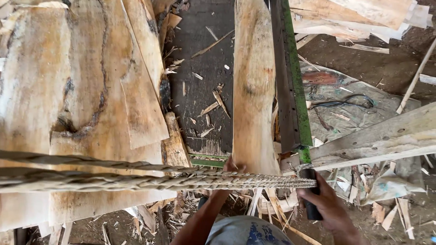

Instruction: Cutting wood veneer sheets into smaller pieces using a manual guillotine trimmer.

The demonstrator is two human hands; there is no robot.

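The right hand (328,206) is wrapped tight around the black handle (311,199) of a long green blade arm (294,77) that runs up and away along the edge of the dark worktop (206,77). The left hand (230,167) is mostly hidden behind a thick twisted rope (136,181), so I cannot tell if it is pinching or just pressing, but its fingers touch the near end of a long thin sheet of wood (253,86). This sheet lies flat on the worktop, right beside the blade. It looks light, thin and a bit bendy, and it could crack or give splinters, so holding it flat at the near end seems best. A big pile of wood sheets (77,100) sits to the left. Wood scraps (213,102) lie on the worktop and on the ground.
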